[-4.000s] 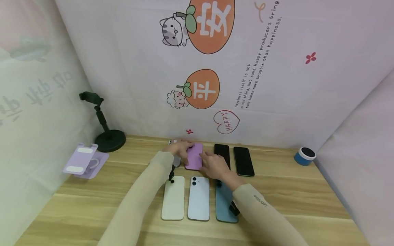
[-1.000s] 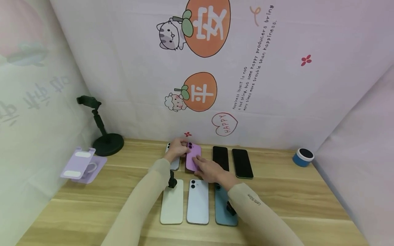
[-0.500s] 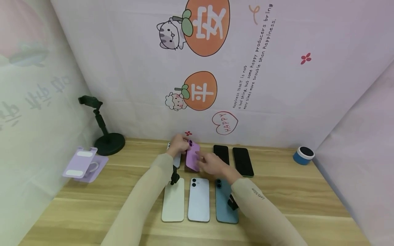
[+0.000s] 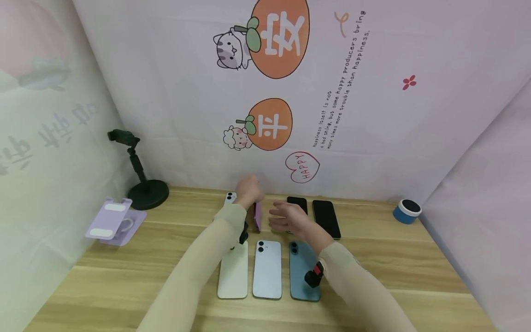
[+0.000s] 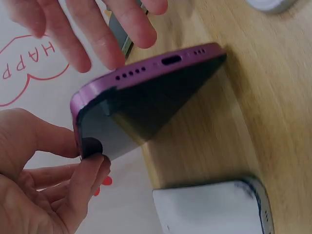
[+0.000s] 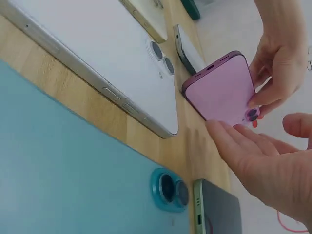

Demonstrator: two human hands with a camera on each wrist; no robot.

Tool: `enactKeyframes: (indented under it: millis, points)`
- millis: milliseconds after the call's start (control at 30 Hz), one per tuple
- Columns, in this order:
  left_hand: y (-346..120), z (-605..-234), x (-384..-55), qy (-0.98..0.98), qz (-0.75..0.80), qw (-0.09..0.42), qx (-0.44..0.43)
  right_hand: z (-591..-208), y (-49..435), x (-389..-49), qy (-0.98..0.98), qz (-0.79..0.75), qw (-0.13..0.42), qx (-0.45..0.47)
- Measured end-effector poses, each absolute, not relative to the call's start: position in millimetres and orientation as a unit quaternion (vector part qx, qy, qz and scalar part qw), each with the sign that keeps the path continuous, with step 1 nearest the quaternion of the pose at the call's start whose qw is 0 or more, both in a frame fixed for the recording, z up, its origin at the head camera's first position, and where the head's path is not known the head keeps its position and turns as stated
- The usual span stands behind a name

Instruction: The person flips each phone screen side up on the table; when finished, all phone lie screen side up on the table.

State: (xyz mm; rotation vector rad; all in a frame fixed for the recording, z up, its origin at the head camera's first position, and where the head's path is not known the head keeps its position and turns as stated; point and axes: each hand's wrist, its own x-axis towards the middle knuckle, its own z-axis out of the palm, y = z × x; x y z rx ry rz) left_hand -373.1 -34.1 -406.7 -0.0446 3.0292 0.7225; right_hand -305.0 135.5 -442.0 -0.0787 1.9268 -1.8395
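My left hand (image 4: 249, 190) pinches a purple smartphone (image 4: 257, 216) between thumb and fingers at its camera end. In the head view the phone stands tilted on edge, mostly seen side-on. Its pink-purple back and twin lenses face my right hand in the right wrist view (image 6: 222, 90). Its dark screen and the charging port end show in the left wrist view. My right hand (image 4: 294, 219) is held beside the phone with fingers straight and thumb apart, holding nothing; its fingertips come close to the phone's edge in the right wrist view.
A pale phone (image 4: 230, 198) lies left of my left hand. Two dark-screened phones (image 4: 326, 219) lie to the right. In front are cream (image 4: 233, 276), white (image 4: 267, 272) and blue (image 4: 303, 272) phones. A black stand (image 4: 148, 193), lilac holder (image 4: 109, 221) and blue jar (image 4: 407, 211) flank them.
The purple phone, flat on the table earlier, has been tipped up on edge by my left hand, which moved up and right. My right hand has come away from it.
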Motion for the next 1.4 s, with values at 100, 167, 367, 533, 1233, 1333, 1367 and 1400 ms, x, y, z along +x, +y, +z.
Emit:
enactKeyframes:
  millis: [100, 167, 367, 533, 1233, 1333, 1367, 1400]
  points:
    - [-29, -409, -372, 0.971, 0.241, 0.002, -0.013, -447, 139, -305, 0.686, -0.686, 0.241, -0.014]
    - [-25, -410, -370, 0.967, 0.255, -0.005, -0.01, -451, 139, -304, 0.678, -0.694, 0.24, -0.009]
    - [-19, -418, -366, 0.96, 0.279, -0.016, 0.005, -457, 134, -300, 0.666, -0.717, 0.208, 0.006]
    - [-14, -423, -366, 0.953, 0.304, -0.011, 0.008, -457, 133, -300, 0.657, -0.735, 0.167, 0.037]
    - [0, -435, -361, 0.951, 0.308, -0.018, -0.004, -450, 123, -298, 0.784, -0.615, 0.059, 0.058]
    - [-1, -438, -361, 0.95, 0.313, -0.01, -0.006, -451, 123, -299, 0.786, -0.611, 0.062, 0.068]
    - [-1, -439, -361, 0.948, 0.318, -0.007, -0.005, -451, 123, -299, 0.789, -0.607, 0.063, 0.073]
    - [-2, -441, -361, 0.946, 0.325, -0.002, -0.002, -452, 123, -299, 0.79, -0.604, 0.064, 0.079]
